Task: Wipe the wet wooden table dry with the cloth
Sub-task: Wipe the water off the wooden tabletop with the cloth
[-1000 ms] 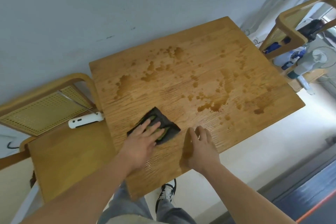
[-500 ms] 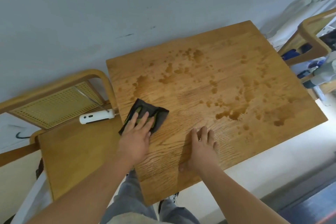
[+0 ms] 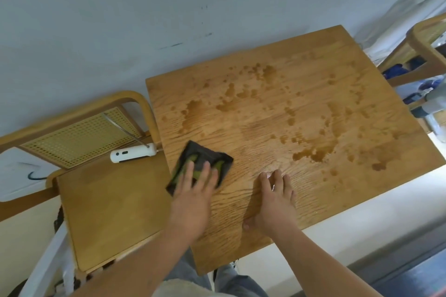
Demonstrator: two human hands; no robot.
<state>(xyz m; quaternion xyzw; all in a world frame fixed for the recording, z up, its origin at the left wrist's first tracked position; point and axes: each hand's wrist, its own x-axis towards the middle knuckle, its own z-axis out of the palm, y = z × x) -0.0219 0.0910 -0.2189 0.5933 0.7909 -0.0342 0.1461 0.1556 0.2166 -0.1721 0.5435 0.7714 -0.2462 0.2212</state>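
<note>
Dark cloth, head view: the dark grey folded cloth with yellow-green markings point(image 3: 205, 155) lies flat on the light-brown wooden table point(image 3: 350, 94). It sits close to the table's left edge, beneath the left fingers.
Left hand: the left hand point(image 3: 193, 200) presses down on the cloth, its fingers point(image 3: 207, 175) straight and slightly apart, pinching nothing. The cloth's far half shows beyond the fingertips.
Right hand: the right hand point(image 3: 275, 202) rests flat on bare wood just beside the cloth, apart from it, with the fingers straight and nearly together.
Wet patches: one brown damp patch point(image 3: 193, 109) lies straight ahead of the left fingertips. The largest shiny pool point(image 3: 311, 154) lies ahead and to the right, beyond the right fingertips.
Cloth axis: it looks slightly longer along the line of the fingers, leaning right.
Deciding relation: nearly all the water lies forward and rightward of the cloth, so the next stroke probably pushes away from the wrist.
Nearer hand: the left, which is on the cloth.
</note>
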